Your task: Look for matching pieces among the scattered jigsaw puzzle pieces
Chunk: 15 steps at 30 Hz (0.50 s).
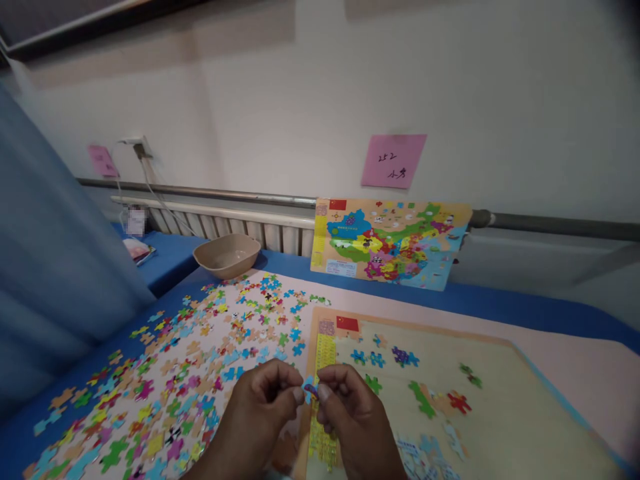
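Fingers [299,395] over pink-covered table [575,373], white wall [500,87].

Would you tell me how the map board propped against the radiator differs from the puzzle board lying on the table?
The propped map board stands tilted against the wall, its picture complete; the puzzle board lies flat and mostly bare, with only scattered pieces set in it. Both show a red flag at the top left corner and a yellow strip down the left edge.

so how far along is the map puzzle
Early on. A few pieces already sit in the puzzle board, which is mostly bare. The left hand and right hand pinch one small piece between them. A large spread of loose pieces remains beside the board.
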Each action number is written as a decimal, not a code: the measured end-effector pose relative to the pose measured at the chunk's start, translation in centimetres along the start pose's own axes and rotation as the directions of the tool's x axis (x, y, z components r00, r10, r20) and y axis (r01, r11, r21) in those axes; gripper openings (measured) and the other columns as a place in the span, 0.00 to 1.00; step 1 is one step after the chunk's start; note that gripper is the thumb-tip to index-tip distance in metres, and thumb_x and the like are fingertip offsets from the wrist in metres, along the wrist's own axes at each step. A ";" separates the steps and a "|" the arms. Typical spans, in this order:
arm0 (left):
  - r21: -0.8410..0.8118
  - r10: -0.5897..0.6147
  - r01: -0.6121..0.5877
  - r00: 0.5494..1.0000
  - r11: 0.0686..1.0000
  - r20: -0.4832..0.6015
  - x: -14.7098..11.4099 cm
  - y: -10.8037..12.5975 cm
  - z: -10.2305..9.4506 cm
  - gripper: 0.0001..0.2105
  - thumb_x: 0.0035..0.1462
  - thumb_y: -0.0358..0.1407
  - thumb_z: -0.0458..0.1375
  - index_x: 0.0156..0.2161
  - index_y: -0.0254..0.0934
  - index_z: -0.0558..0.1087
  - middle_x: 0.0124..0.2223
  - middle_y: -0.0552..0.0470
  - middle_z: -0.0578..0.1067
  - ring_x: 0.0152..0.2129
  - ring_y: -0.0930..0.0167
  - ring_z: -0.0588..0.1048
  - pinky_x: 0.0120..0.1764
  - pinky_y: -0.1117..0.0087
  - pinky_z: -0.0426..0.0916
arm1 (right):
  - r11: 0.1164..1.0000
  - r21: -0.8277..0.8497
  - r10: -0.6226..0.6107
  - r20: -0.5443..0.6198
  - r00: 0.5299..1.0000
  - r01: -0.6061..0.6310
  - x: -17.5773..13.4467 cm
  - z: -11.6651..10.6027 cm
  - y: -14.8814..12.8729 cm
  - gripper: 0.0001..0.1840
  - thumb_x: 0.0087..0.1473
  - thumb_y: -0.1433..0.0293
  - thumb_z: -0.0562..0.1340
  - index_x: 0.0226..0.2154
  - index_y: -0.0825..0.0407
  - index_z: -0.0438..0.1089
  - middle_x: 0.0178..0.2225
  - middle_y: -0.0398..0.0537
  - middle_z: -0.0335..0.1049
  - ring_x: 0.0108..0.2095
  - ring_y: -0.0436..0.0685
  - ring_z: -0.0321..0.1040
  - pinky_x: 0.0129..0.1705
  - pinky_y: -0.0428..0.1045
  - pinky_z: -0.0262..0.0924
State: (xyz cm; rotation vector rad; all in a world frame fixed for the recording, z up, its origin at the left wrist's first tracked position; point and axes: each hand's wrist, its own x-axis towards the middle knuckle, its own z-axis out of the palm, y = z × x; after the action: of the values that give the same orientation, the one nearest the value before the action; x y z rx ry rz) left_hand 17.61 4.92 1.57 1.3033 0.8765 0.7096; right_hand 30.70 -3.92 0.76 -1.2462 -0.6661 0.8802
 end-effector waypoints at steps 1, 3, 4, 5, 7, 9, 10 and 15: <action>-0.011 0.003 -0.003 1.000 1.000 0.005 0.0 -0.1 0.1 0.07 0.48 0.38 0.67 0.29 0.37 0.76 0.23 0.56 0.71 0.19 0.75 0.65 0.24 0.75 0.58 | 1.000 -0.006 -0.015 0.010 1.000 0.015 0.2 -0.3 0.0 0.19 0.57 0.54 0.71 0.37 0.52 0.73 0.28 0.44 0.67 0.27 0.54 0.62 0.29 0.47 0.56; -0.018 0.011 -0.010 1.000 1.000 0.017 -0.1 -0.2 0.2 0.06 0.47 0.37 0.67 0.29 0.37 0.76 0.23 0.56 0.72 0.20 0.74 0.66 0.25 0.74 0.59 | 0.999 -0.023 -0.031 0.041 0.999 0.032 0.5 -0.7 0.2 0.18 0.59 0.54 0.69 0.37 0.52 0.73 0.27 0.44 0.67 0.28 0.54 0.62 0.31 0.48 0.57; -0.016 0.014 -0.014 1.000 1.000 0.017 -0.1 -0.2 0.2 0.06 0.48 0.36 0.67 0.29 0.37 0.76 0.23 0.55 0.72 0.20 0.74 0.67 0.25 0.74 0.59 | 0.999 -0.031 -0.033 0.056 0.998 0.035 0.6 -0.9 0.2 0.17 0.60 0.54 0.68 0.37 0.52 0.73 0.27 0.44 0.67 0.28 0.54 0.62 0.31 0.48 0.58; -0.014 0.015 -0.014 1.000 1.000 0.017 -0.2 -0.2 0.2 0.06 0.48 0.36 0.67 0.29 0.37 0.76 0.23 0.55 0.73 0.20 0.74 0.67 0.25 0.74 0.59 | 0.999 -0.034 -0.032 0.066 0.997 0.035 0.6 -1.0 0.3 0.17 0.61 0.55 0.68 0.37 0.52 0.73 0.27 0.44 0.67 0.28 0.55 0.62 0.32 0.48 0.58; -0.021 0.010 -0.009 1.000 1.000 0.022 -0.1 -0.4 0.2 0.05 0.49 0.36 0.67 0.30 0.37 0.76 0.23 0.55 0.72 0.20 0.74 0.67 0.25 0.74 0.59 | 0.999 -0.035 -0.035 0.078 0.996 0.038 0.6 -1.1 0.4 0.16 0.61 0.55 0.67 0.38 0.52 0.73 0.27 0.44 0.68 0.29 0.55 0.63 0.32 0.48 0.59; -0.042 0.008 -0.006 0.999 0.999 0.041 0.0 -0.6 0.1 0.06 0.48 0.36 0.68 0.30 0.37 0.76 0.23 0.55 0.72 0.20 0.74 0.67 0.25 0.74 0.59 | 0.998 -0.035 -0.043 0.073 0.996 0.046 0.5 -1.0 0.3 0.16 0.61 0.55 0.67 0.37 0.52 0.73 0.27 0.45 0.68 0.29 0.55 0.64 0.33 0.48 0.59; -0.058 0.013 -0.010 0.999 0.998 0.048 0.1 -0.7 0.1 0.07 0.48 0.37 0.69 0.29 0.37 0.76 0.23 0.55 0.72 0.20 0.74 0.67 0.25 0.74 0.59 | 0.998 -0.035 -0.048 0.066 0.997 0.050 0.5 -0.9 0.3 0.16 0.61 0.55 0.67 0.38 0.52 0.74 0.28 0.45 0.69 0.29 0.55 0.64 0.32 0.48 0.59; -0.098 0.052 -0.047 0.998 0.994 0.043 0.0 -0.8 0.1 0.11 0.48 0.39 0.71 0.31 0.35 0.77 0.25 0.54 0.73 0.22 0.73 0.69 0.28 0.75 0.60 | 0.998 -0.009 -0.065 0.085 0.994 0.066 0.7 -0.9 0.4 0.18 0.62 0.53 0.67 0.37 0.52 0.74 0.27 0.45 0.68 0.28 0.54 0.63 0.32 0.48 0.58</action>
State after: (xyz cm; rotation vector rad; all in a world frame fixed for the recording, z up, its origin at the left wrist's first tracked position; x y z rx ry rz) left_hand 17.66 4.72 0.75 1.2530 0.7663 0.7499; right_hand 31.72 -3.78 0.15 -1.1963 -0.7761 0.8795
